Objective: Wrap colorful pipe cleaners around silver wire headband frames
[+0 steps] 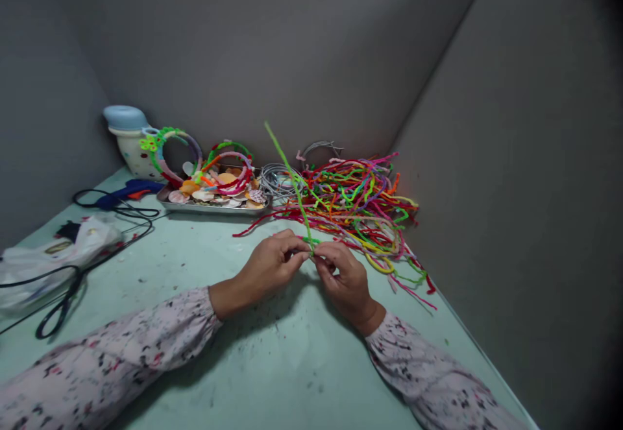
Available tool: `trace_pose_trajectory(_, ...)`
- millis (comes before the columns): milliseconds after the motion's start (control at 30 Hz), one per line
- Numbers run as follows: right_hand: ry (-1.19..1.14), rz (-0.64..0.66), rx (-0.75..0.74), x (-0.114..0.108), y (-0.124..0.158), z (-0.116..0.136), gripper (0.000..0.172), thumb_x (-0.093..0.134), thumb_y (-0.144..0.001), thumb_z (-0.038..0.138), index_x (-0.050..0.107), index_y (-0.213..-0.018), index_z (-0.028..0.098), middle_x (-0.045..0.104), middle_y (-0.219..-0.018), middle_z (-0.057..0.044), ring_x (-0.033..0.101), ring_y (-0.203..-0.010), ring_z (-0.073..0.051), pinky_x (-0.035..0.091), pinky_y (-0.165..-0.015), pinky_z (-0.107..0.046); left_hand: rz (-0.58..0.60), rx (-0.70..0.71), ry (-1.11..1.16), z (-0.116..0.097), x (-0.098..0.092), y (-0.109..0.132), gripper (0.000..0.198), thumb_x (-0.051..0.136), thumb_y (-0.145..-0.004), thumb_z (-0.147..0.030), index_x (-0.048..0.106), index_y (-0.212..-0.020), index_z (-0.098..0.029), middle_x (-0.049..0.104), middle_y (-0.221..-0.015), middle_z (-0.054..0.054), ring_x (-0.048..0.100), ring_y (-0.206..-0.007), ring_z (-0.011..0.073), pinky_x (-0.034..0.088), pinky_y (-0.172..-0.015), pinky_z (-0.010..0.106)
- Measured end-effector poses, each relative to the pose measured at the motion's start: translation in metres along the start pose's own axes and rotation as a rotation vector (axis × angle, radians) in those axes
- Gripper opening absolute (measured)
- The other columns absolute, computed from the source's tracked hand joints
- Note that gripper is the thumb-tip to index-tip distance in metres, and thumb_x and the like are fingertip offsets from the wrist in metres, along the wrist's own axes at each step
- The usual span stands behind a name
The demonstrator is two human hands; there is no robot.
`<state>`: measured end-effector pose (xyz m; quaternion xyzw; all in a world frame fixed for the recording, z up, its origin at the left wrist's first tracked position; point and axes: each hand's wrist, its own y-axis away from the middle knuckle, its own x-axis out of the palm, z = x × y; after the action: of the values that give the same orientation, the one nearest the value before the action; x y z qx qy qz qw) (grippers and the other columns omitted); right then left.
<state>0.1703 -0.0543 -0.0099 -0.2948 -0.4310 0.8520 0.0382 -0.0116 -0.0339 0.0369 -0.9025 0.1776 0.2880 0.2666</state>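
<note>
A bright green pipe cleaner [293, 180] rises from between my fingertips, leaning up and to the left. My left hand [272, 262] is closed in a pinch at its lower end. Close beside it, my right hand [344, 277] pinches the same spot from the right. Just behind the fingertips shows a short green and pink wrapped piece, mostly hidden by my hands. Past my hands lies a big tangled heap of coloured pipe cleaners [365, 190].
Behind my left hand stands a metal tray [214, 209] of shells and wrapped hoops. Silver wire coils [280, 180] lie beside it. At left are a blue glue gun [124, 193], a black cord [78, 281], a plastic bag [92, 242] and a blue-lidded container [134, 144]. Grey walls enclose the table.
</note>
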Motion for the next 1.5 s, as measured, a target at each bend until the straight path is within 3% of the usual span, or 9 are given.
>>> trace_pose_trajectory(333,0.044,-0.009,-0.045,-0.002,0.0,0.001,0.026,0.057,-0.084,0.009,0.059,-0.106,0.024,0.064,-0.098,-0.006,0.062,-0.091,-0.016,0.054,-0.075,-0.029,-0.008,-0.013,0.018,-0.004,0.001,-0.002,0.013,0.056,-0.081,-0.015,0.069,-0.08,-0.017,0.06,-0.075,0.001,0.054,-0.077,0.0134,0.041,-0.071,0.026)
trace_pose_trajectory(667,0.061,-0.008,-0.065,-0.002,0.001,0.001,0.025,0.057,-0.083,0.011,0.061,-0.104,0.024,0.066,-0.097,-0.006,0.063,-0.09,-0.016,0.055,-0.075,-0.031,-0.018,-0.013,0.001,-0.008,0.0,0.0,0.01,0.057,-0.079,-0.013,0.066,-0.075,-0.016,0.06,-0.073,0.001,0.054,-0.073,0.0128,0.041,-0.066,0.025)
trace_pose_trajectory(967,0.068,0.05,-0.06,-0.001,0.002,0.0,0.023,0.057,-0.082,0.01,0.06,-0.102,0.022,0.066,-0.095,-0.007,0.064,-0.088,-0.016,0.055,-0.072,-0.029,0.005,-0.009,-0.109,-0.007,0.0,0.002,0.012,0.055,-0.081,-0.014,0.067,-0.08,-0.016,0.059,-0.077,0.002,0.054,-0.073,0.0138,0.041,-0.065,0.025)
trace_pose_trajectory(1267,0.16,0.101,-0.11,-0.003,-0.001,0.002,0.022,0.055,-0.085,0.013,0.057,-0.104,0.022,0.066,-0.095,-0.007,0.062,-0.092,-0.018,0.053,-0.078,-0.032,0.025,0.072,-0.267,-0.003,0.001,0.007,0.013,0.051,-0.084,-0.016,0.063,-0.083,-0.017,0.058,-0.08,0.003,0.054,-0.075,0.0144,0.041,-0.065,0.025)
trace_pose_trajectory(1500,0.209,0.147,-0.07,-0.003,-0.001,0.004,0.016,0.051,-0.086,0.015,0.054,-0.101,0.02,0.064,-0.091,-0.007,0.061,-0.085,-0.018,0.05,-0.07,-0.03,0.021,0.112,-0.327,-0.003,0.002,0.008,0.011,0.049,-0.084,-0.016,0.06,-0.084,-0.017,0.056,-0.082,0.003,0.054,-0.076,0.0146,0.042,-0.065,0.025)
